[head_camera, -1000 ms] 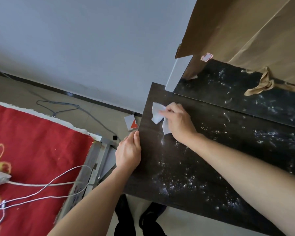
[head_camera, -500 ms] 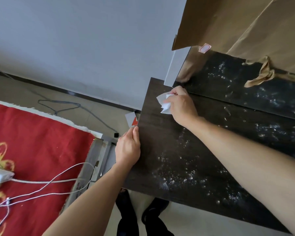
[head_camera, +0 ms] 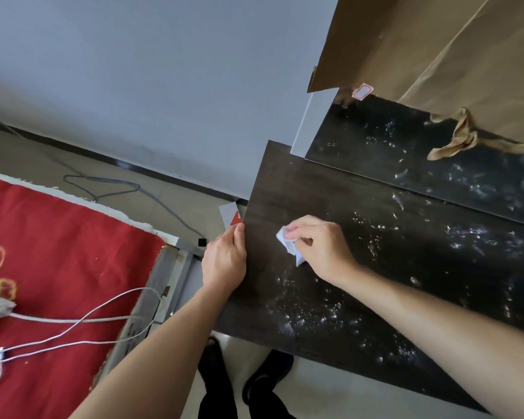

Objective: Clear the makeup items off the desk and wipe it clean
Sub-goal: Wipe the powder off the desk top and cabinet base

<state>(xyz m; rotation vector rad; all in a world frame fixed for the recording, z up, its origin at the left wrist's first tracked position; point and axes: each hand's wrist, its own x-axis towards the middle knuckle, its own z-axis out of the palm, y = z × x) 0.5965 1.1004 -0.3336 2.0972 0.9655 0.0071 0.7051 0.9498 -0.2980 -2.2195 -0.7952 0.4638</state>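
Pressing a crumpled white tissue [head_camera: 288, 241] onto the dark wood desk [head_camera: 375, 267], the person's right hand [head_camera: 321, 247] has its fingers curled closed around the wad, which sits near the desk's left end, flat on the surface. White powdery specks cover the desk to the right of and below that hand; the strip around the tissue looks cleaner. Left hand [head_camera: 224, 261] clamps the desk's left edge, thumb on top, fingers wrapped under, holding nothing else. Raised back shelf [head_camera: 436, 164], also speckled, carries a brown paper bag [head_camera: 451, 55] with a twisted handle hanging down onto it. Off the desk's left side: a white card with a red mark [head_camera: 231, 216] on the floor, a red rug [head_camera: 58, 252] with white cables [head_camera: 73, 322] across it. Black shoes [head_camera: 266, 376] show below the desk's front edge.
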